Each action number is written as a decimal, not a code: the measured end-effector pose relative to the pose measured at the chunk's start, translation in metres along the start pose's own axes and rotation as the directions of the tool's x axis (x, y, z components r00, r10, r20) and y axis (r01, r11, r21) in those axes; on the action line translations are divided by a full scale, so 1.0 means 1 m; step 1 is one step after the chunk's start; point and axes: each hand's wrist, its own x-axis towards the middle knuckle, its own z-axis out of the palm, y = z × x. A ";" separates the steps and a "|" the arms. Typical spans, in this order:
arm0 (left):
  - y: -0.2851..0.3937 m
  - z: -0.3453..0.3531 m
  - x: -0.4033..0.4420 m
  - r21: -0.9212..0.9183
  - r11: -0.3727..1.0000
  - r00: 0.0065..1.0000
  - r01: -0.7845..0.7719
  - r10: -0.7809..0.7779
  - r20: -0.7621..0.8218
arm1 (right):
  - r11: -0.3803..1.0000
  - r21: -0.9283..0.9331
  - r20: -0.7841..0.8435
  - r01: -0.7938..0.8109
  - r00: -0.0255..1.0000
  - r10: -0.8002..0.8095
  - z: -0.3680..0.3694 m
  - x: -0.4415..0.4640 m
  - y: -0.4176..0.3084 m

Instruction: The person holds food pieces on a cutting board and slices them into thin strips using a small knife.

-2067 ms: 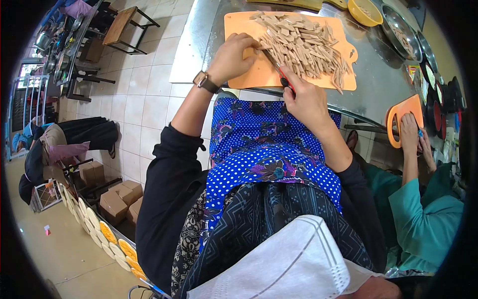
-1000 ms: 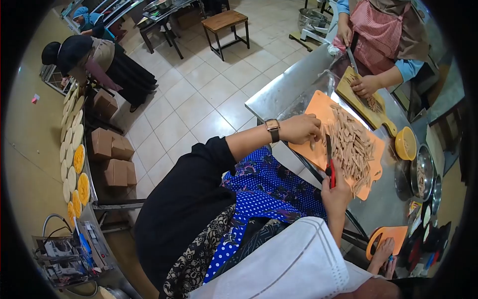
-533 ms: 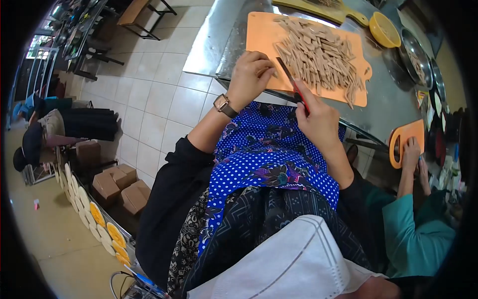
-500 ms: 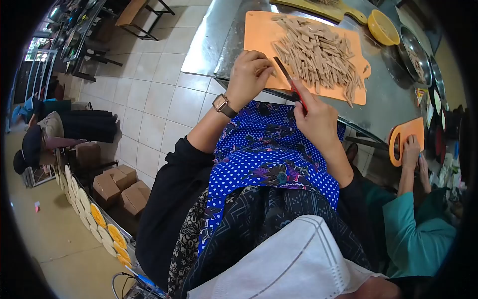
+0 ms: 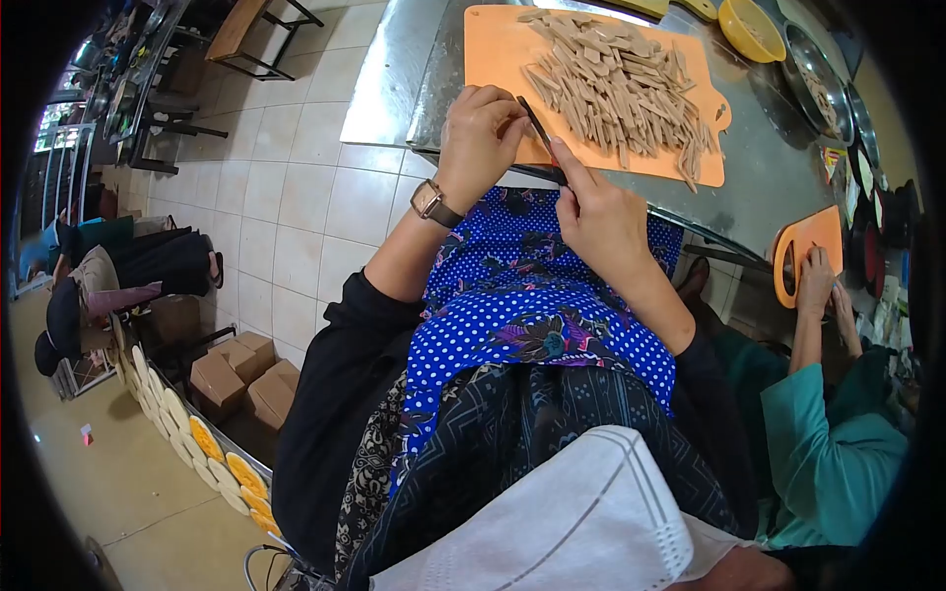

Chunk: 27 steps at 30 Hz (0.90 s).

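My right hand (image 5: pixel 603 217) is wrapped round a small knife (image 5: pixel 538 130) with a dark blade and a red part at the handle. The blade points up and left, its tip beside the fingertips of my left hand (image 5: pixel 481 138). The left fingers are curled and pressed together at the near left edge of an orange cutting board (image 5: pixel 491 49); what they hold is hidden. A wide heap of thin brown strips (image 5: pixel 621 89) lies on that board, to the right of the knife.
The board rests on a metal table (image 5: pixel 424 103). A yellow bowl (image 5: pixel 751 30) and a metal bowl (image 5: pixel 820 94) stand at the back right. At right, a co-worker's hand (image 5: pixel 815 281) is on another orange board (image 5: pixel 831 231). Cardboard boxes (image 5: pixel 217 379) lie at left.
The knife has turned slightly and its red part shows less. My right hand has shifted a little left, and my left hand stays close to the blade. The view has tilted slightly.
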 end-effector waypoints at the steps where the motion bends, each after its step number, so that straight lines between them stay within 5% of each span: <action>1: -0.001 0.000 0.000 -0.004 1.000 1.000 0.003 -0.003 0.005 | 1.000 -0.027 0.031 -0.001 1.000 0.002 0.000 0.002 0.000; 27: 0.000 -0.002 -0.003 -0.022 1.000 1.000 0.002 -0.001 0.005 | 0.999 0.025 0.013 0.034 0.999 -0.035 0.003 0.004 0.002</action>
